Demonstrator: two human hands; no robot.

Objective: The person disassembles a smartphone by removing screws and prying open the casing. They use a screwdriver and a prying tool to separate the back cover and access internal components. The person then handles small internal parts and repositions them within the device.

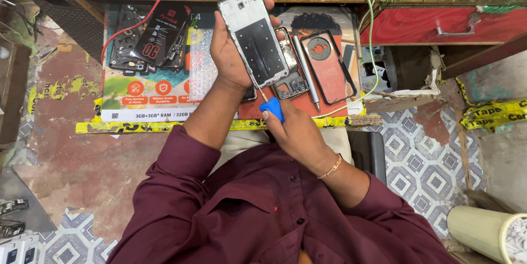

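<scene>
The left hand [230, 50] is wrapped around a bare phone frame [252, 36], holding it tilted in the air above the worktop [164, 124], near the middle of its front edge. The right hand [296, 132] is closed on a blue-handled screwdriver [270, 106], whose thin tip meets the frame's lower end (the exact contact spot is too small to make out). On the worktop just past the frame lie an opened phone body [291, 77], a grey pen-like tool [306, 72] and a black back cover [328, 66]. More dark phone parts [148, 39] sit toward the left edge.
</scene>
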